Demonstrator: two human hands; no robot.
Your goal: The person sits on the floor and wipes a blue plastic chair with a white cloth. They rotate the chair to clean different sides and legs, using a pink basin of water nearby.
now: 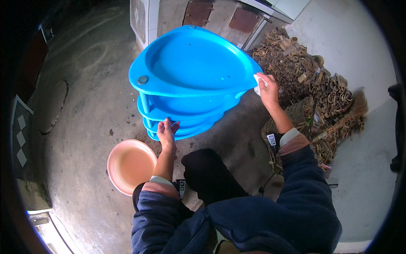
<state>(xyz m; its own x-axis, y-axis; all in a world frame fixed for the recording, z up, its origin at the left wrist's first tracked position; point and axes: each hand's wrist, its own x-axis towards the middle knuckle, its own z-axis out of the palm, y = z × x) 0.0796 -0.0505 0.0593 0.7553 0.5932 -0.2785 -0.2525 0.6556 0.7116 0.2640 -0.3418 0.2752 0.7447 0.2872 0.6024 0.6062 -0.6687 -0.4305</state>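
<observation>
Before me stands a blue plastic tiered rack (196, 66) with several rounded triangular shelves joined by short posts. A white cloth (257, 85) is pinched in my right hand (269, 92) and pressed against the right corner of the top shelf. Lower down, my left hand (167, 135) grips the front rim of the second shelf (190, 109), its fingers partly hidden below that rim. Small dark specks and wet spots show on the top shelf. Close to my left forearm, a pink basin (114, 158) holds cloudy water (136, 165).
Cut bamboo pieces (285, 60) are heaped along the right wall, with a straw broom (344, 119) and a woven basket (295, 112) beside them. Behind the rack is a masonry stove (219, 30) with rusty metal doors (244, 19). The concrete floor (85, 104) has a crack at left.
</observation>
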